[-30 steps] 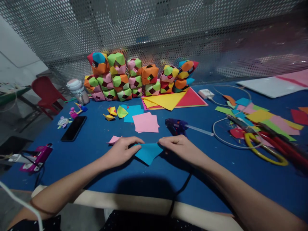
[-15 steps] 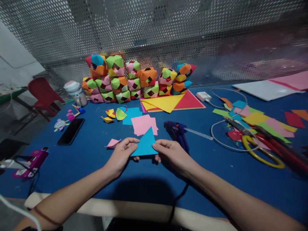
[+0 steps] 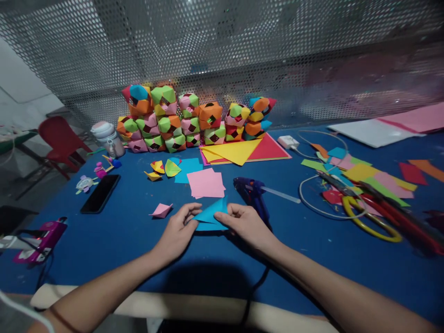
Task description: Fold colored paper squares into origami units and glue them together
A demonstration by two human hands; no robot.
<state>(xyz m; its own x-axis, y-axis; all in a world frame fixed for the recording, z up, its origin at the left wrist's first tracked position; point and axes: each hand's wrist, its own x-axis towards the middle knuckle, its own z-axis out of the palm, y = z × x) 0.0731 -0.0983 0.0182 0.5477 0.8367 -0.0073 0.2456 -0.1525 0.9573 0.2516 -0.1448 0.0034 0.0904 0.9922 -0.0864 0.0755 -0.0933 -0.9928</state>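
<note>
Between my hands, just above the blue table, is a piece of blue paper (image 3: 212, 215) with its layers partly lifted apart. My left hand (image 3: 180, 227) pinches its left corner between thumb and fingers. On the opposite side my right hand (image 3: 244, 225) grips it, the thumb lying on top of the upper layer. Some of my right fingers are hidden under the paper. A small folded pink paper piece (image 3: 161, 211) lies to the left of my left hand. Beyond the blue paper rests a stack of pink squares (image 3: 206, 183), partly over blue sheets (image 3: 187, 170).
A glue gun (image 3: 252, 192) lies right of the paper, its cord running toward me. Scissors (image 3: 373, 226), a white cable and paper strips (image 3: 378, 178) cover the right side. Colourful paper balls (image 3: 169, 122) are stacked at the back. A phone (image 3: 100, 194) lies left.
The blue paper was a flat triangle pointing up; now its upper layer is lifted and folded over toward the left. My right thumb has moved onto that layer.
</note>
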